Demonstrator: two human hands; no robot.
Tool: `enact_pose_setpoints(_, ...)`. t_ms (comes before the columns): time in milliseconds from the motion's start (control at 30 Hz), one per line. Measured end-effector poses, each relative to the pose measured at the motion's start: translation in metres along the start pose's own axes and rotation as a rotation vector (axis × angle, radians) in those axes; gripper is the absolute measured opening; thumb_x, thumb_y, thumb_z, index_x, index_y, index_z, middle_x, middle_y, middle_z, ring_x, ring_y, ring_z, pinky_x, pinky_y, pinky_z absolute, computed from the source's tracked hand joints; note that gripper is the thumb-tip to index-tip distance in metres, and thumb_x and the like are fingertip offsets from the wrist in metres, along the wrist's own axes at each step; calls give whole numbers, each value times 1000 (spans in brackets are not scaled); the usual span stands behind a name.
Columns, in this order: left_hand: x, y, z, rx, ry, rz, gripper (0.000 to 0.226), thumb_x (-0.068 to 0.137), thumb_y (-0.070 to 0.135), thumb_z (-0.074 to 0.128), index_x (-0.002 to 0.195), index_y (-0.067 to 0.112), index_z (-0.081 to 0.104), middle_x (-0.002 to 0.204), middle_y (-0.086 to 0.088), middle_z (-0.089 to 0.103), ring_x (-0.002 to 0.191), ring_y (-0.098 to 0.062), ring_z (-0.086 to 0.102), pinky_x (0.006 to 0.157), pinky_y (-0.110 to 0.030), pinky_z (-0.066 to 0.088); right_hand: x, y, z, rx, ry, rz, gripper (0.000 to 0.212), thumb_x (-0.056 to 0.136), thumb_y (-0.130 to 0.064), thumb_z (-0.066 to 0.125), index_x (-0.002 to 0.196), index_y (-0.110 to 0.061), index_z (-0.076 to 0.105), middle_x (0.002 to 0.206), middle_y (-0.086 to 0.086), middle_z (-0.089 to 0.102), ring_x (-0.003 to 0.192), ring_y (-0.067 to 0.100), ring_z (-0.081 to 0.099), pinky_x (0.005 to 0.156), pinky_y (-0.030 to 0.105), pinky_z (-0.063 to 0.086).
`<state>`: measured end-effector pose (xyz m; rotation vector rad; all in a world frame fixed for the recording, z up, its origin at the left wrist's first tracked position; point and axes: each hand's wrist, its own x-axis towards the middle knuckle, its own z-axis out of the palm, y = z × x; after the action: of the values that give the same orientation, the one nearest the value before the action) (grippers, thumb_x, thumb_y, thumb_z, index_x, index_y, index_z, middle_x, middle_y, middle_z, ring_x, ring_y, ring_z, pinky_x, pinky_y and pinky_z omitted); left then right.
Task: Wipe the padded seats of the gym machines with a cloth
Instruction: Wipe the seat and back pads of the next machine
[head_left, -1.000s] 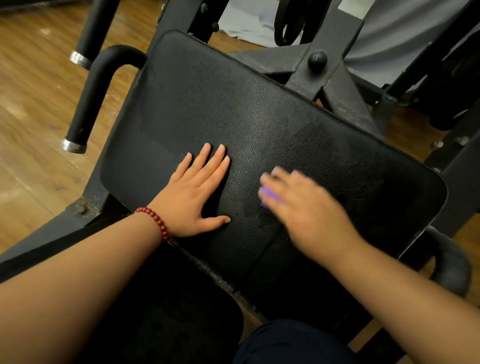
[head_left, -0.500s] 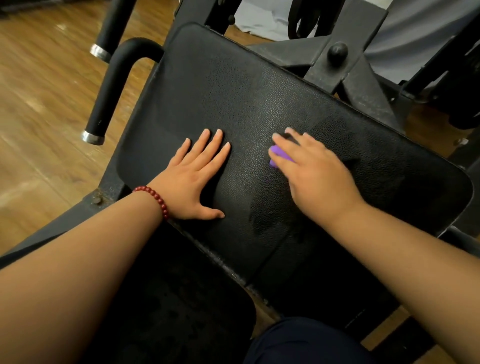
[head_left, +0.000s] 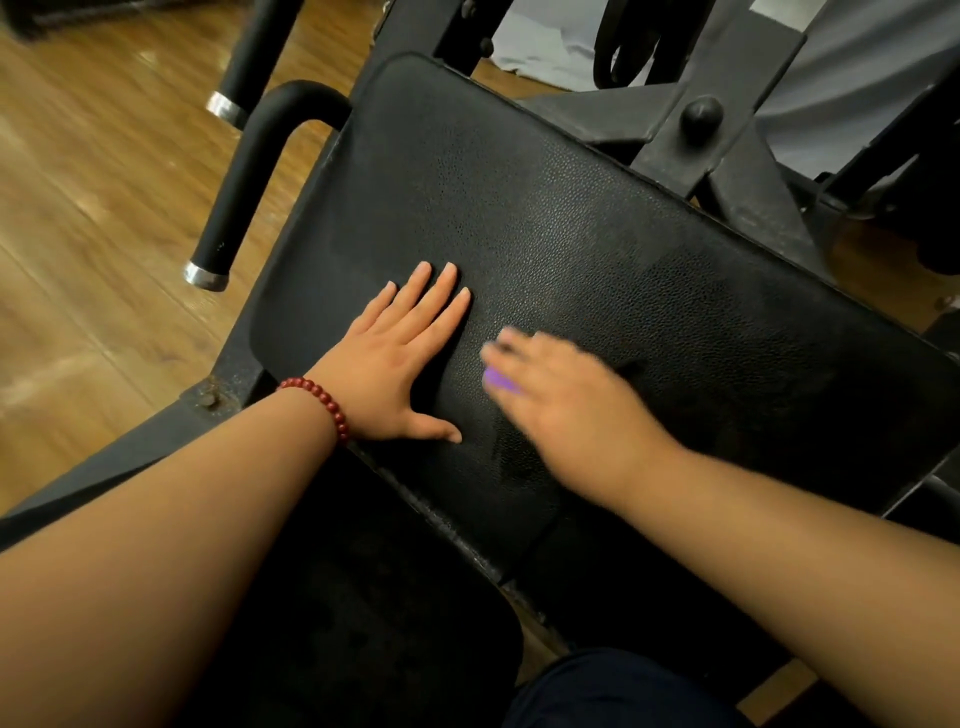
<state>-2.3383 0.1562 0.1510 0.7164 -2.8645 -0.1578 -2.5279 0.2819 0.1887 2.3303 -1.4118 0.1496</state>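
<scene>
A large black padded seat (head_left: 545, 208) of a gym machine fills the middle of the head view. My left hand (head_left: 400, 364) lies flat on the pad with its fingers straight, a red bead bracelet on the wrist. My right hand (head_left: 566, 405) is blurred by motion just to its right and presses a small purple cloth (head_left: 497, 381) against the pad. Only a corner of the cloth shows under the fingers. A darker, damp-looking patch marks the pad around and to the right of that hand.
A second black pad (head_left: 363, 623) sits below, near my body. Black foam handles with silver end caps (head_left: 244, 187) stick out at the left over the wooden floor (head_left: 104, 208). The black steel frame with a round knob (head_left: 701, 114) stands behind the seat.
My right hand with the purple cloth has slid back toward me and to the left across the pad. My left hand has stayed flat in the same spot.
</scene>
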Motion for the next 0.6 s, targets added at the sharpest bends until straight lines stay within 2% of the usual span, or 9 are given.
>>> enact_pose_setpoints(100,-4,-12,-3,-56,-1,-145,132,54,92,42,149,20,-17,155,0,-27,144,-21,-25,117,-42,-10,-24,-34,11,152,-86,-237,38,92,-19,40,99,-9,76,112,6,72,108,27,66,95,37,50)
enact_pose_setpoints(167,-6,-17,-5,-94,-24,-244,137,48,95,38,144,21,-25,151,1,-35,140,-20,-32,116,-42,-12,-19,-26,13,158,-107,-298,38,94,-20,40,98,-13,77,112,4,72,108,25,66,95,35,49)
enact_pose_setpoints(233,-7,-19,-6,-118,-50,-290,141,44,98,38,141,22,-31,147,3,-40,137,-18,-36,116,-41,-12,4,-8,13,99,-53,-270,39,91,-18,39,96,-9,77,111,8,72,105,29,67,91,38,52)
enact_pose_setpoints(367,-10,-21,-9,-176,-76,-360,146,44,90,48,143,17,-29,145,2,-42,137,-15,-35,117,-40,-8,49,14,13,1,-6,-35,43,87,-14,35,101,-5,75,116,15,69,109,35,64,93,44,51)
enact_pose_setpoints(533,-10,-25,-12,-211,-101,-405,145,46,87,50,148,16,-25,149,-1,-40,139,-18,-33,114,-39,-6,25,-13,25,95,-111,-279,38,93,-20,41,106,-9,74,117,8,69,113,29,62,99,38,46)
enact_pose_setpoints(600,-11,-26,-12,-222,-93,-399,144,48,85,54,147,18,-26,146,1,-42,138,-16,-34,112,-36,-7,37,1,21,88,-72,-304,38,93,-19,40,104,-7,74,114,10,70,110,30,65,95,38,49)
